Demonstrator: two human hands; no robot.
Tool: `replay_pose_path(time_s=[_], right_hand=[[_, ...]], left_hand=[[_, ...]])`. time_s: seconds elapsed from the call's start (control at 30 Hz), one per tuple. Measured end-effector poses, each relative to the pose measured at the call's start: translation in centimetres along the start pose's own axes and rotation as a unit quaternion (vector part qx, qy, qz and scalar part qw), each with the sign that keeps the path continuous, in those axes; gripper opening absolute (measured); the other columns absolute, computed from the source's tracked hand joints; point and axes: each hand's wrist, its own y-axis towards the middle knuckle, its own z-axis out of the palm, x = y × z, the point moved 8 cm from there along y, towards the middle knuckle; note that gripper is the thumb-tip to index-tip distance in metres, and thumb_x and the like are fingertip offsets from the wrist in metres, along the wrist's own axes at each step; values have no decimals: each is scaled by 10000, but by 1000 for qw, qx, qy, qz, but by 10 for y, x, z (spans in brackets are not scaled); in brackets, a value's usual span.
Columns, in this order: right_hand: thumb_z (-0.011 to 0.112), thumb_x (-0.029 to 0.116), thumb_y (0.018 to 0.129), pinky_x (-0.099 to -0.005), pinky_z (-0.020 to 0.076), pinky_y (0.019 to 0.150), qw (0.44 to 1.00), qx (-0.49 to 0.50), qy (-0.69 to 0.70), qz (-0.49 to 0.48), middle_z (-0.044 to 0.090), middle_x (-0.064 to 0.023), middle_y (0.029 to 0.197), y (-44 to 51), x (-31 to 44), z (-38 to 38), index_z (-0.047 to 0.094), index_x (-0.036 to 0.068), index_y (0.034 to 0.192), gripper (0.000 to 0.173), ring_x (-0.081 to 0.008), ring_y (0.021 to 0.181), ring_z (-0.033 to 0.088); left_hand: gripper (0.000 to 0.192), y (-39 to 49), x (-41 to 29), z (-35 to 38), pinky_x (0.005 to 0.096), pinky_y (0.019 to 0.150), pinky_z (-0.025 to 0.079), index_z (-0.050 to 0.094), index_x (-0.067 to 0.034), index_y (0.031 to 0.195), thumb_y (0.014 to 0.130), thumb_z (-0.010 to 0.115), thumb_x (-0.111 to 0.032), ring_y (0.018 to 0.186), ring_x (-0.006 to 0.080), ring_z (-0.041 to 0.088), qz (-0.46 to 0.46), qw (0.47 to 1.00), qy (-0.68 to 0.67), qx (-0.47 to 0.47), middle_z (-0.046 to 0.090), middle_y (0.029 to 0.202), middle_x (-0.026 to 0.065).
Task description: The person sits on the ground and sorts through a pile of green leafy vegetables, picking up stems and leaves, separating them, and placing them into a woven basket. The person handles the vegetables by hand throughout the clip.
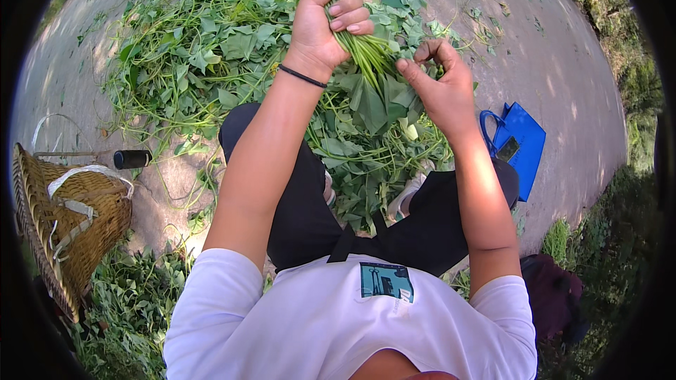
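My left hand (330,26), with a black band at the wrist, is closed around a bundle of green leaf stems (364,55). The stem ends stick up above my thumb, and broad green leaves (377,103) hang from the lower end. My right hand (435,71) is at the bundle's lower right, thumb and forefinger curled near the leaves; whether they pinch a stem cannot be told. Beneath and beyond both hands spreads a large heap of leafy green vines (211,58), which reaches down between my feet.
At the left lies a woven wicker basket (105,206) with white straps, beside a black cylindrical object (132,159). A blue bag (523,142) with a dark phone-like object (508,149) on it is by my right knee. More greenery (132,306) lies lower left, dark red cloth (552,295) lower right.
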Motion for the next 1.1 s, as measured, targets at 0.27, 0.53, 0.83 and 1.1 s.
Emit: replay_pose_path(time_s=[0.27, 0.53, 0.83, 1.1], right_hand=[[665, 58, 728, -307, 449, 571, 983, -23, -95, -156, 553, -99, 724, -3, 21, 6, 591, 28, 795, 104, -256, 645, 565], [584, 204, 770, -283, 416, 556, 964, -131, -183, 141, 564, -75, 680, 32, -75, -66, 576, -4, 808, 212, -177, 566, 515], [659, 172, 800, -256, 441, 775, 958, 274, 52, 58, 638, -21, 926, -2, -6, 15, 645, 24, 985, 238, -93, 861, 557], [612, 206, 831, -275, 428, 628, 946, 321, -34, 11, 579, -52, 699, -8, 12, 2, 603, -2, 829, 208, -100, 678, 509]], left_hand=[[330, -2, 14, 12, 236, 467, 310, 404, -99, 738, 948, 410, -354, 409, 55, 285, -35, 998, 54, 25, 291, 516, -70], [343, -15, 28, 27, 217, 425, 294, 412, -96, 731, 955, 389, -355, 386, 41, 271, -89, 992, 85, 40, 285, 507, -74], [354, -25, 25, 46, 217, 425, 288, 416, -97, 728, 948, 398, -374, 388, 39, 272, -121, 982, 29, 144, 285, 496, -73], [332, -27, 24, 28, 222, 434, 289, 416, -87, 758, 958, 382, -349, 391, 38, 261, -163, 974, 142, 72, 282, 506, -74]])
